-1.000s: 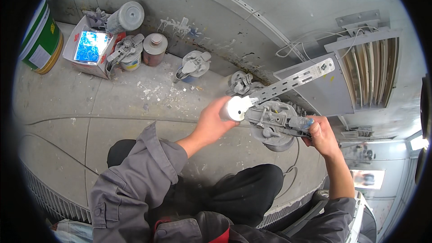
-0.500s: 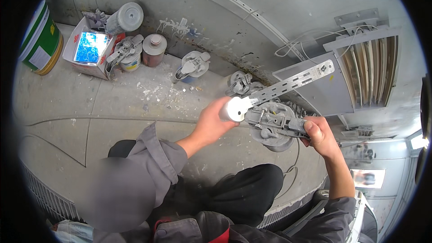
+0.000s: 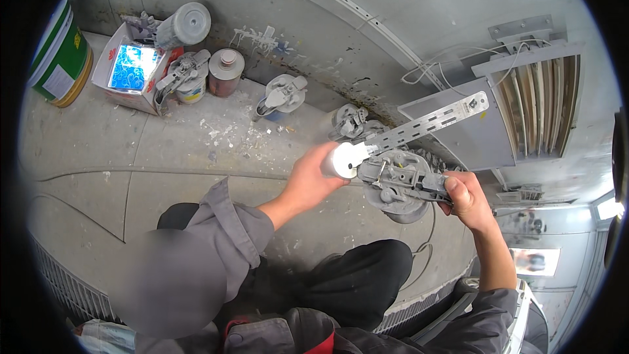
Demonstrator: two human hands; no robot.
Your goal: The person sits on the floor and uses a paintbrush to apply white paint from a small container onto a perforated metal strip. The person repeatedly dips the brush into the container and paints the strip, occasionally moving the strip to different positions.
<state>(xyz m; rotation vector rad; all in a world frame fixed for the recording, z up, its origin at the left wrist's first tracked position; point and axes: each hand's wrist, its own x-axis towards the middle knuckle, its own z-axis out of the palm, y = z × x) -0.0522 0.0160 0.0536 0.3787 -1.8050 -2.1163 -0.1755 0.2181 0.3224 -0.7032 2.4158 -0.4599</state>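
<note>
By the left hand [image 3: 313, 178] a white cup [image 3: 339, 161], probably light, is clasped, and by the right hand [image 3: 469, 200] a stiff-looking, likely heavy grey device [image 3: 392, 183] just rightward is gripped at its handle [image 3: 430, 186], seemingly its surest hold, with a slotted strip [image 3: 432, 122] beyond.

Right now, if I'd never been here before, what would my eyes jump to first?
Probably the bright white cylinder in the left hand, near the middle, with a long slotted metal strip slanting up to the right from beside it. Next comes the grey-caked device just right of it, gripped by the right hand. Far left, a shiny blue packet shows in a box beside a green bucket.
</note>
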